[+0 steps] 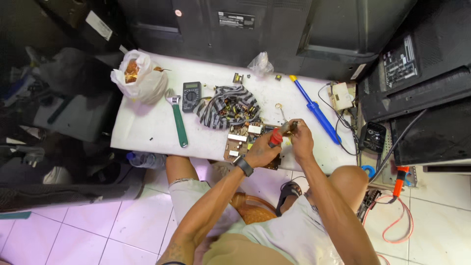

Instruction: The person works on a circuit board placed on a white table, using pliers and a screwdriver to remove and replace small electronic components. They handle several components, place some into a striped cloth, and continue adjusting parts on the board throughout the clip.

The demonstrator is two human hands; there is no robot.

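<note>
The step in hand looks like close work on the brown printed circuit board [244, 142], which lies at the near edge of the white tabletop [147, 127] with its pale components facing up. The left hand [260, 152] is closed around the red-handled tool [275, 138], while the right hand [300, 137] pinches the tool's dark front end (whether it also holds a small part I cannot tell). A long blue desoldering pump [316, 110] lies just to the right. The next move probably calls for a steady tip on one chosen joint.
</note>
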